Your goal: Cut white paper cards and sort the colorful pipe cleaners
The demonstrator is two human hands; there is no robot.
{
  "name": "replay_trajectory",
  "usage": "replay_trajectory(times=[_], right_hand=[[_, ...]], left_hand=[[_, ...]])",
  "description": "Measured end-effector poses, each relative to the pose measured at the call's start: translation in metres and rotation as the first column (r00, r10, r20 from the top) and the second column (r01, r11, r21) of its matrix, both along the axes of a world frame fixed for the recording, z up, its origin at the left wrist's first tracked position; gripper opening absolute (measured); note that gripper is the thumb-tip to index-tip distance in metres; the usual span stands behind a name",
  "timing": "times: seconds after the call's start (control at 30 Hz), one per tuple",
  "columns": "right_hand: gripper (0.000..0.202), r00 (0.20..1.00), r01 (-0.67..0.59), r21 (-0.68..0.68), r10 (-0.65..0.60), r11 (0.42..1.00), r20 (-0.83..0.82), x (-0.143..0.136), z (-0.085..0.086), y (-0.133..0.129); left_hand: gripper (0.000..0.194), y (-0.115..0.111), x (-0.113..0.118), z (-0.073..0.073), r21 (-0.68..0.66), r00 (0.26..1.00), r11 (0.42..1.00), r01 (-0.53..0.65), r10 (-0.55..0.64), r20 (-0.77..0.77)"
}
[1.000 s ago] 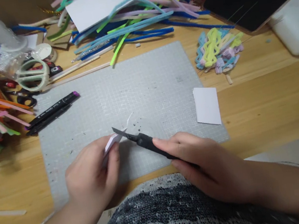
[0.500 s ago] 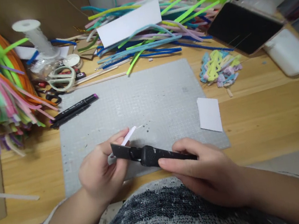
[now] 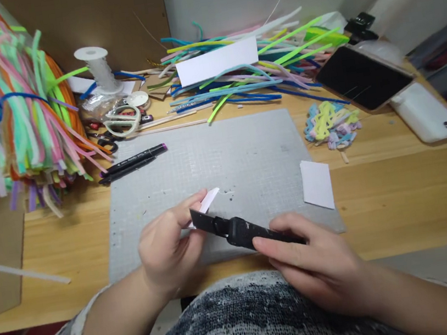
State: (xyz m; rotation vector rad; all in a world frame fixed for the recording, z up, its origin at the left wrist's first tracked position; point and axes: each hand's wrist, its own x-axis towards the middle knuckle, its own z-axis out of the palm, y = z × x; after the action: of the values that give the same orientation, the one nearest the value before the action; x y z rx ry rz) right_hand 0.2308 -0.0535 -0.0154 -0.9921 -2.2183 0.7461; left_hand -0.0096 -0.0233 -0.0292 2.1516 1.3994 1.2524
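Observation:
My left hand [image 3: 171,238] is closed, pinching a small folded or stacked piece of white card [image 3: 209,199] between thumb and fingers. Wrapped round the handle of a black utility knife [image 3: 243,232] is my right hand [image 3: 315,260], its index finger stretched along the side. The knife's wide dark blade points left and lies close against the card at my left fingertips; whether it touches cannot be made out. Both hands are above the near part of a grey cutting mat [image 3: 205,153]. A white card square [image 3: 316,185] lies on the mat's right edge.
Two black markers [image 3: 135,162] lie at the mat's upper left. A bundle of pipe cleaners [image 3: 30,122] stands left, with more loose ones [image 3: 237,85] behind the mat. Scissors [image 3: 123,120], a spool [image 3: 97,69], a phone [image 3: 364,76] and a pastel twisted pile [image 3: 331,123] surround it.
The view has tilted up and shifted, so the table things appear lower and further right. Both hands keep their hold on the card and knife, with little change between them.

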Motion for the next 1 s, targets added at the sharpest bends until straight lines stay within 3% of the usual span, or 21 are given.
replay_trajectory(times=[0.3,0.77,1.0], right_hand=[[0.053,0.997,-0.058,-0.035,0.056,0.998,-0.060,-0.002,0.001,0.001],[0.054,0.998,-0.040,0.036,0.038,0.999,0.045,0.002,0.001,-0.001],[0.059,0.997,0.057,0.050,-0.059,0.997,0.047,0.005,-0.007,-0.003]], left_hand=[[0.020,-0.002,0.006,0.005,0.023,0.996,0.997,-0.079,0.080,-0.035],[0.036,-0.005,-0.001,-0.003,-0.035,0.992,0.998,0.042,-0.038,0.119],[0.035,-0.002,0.002,-0.013,0.107,0.988,0.994,-0.022,0.005,0.151]])
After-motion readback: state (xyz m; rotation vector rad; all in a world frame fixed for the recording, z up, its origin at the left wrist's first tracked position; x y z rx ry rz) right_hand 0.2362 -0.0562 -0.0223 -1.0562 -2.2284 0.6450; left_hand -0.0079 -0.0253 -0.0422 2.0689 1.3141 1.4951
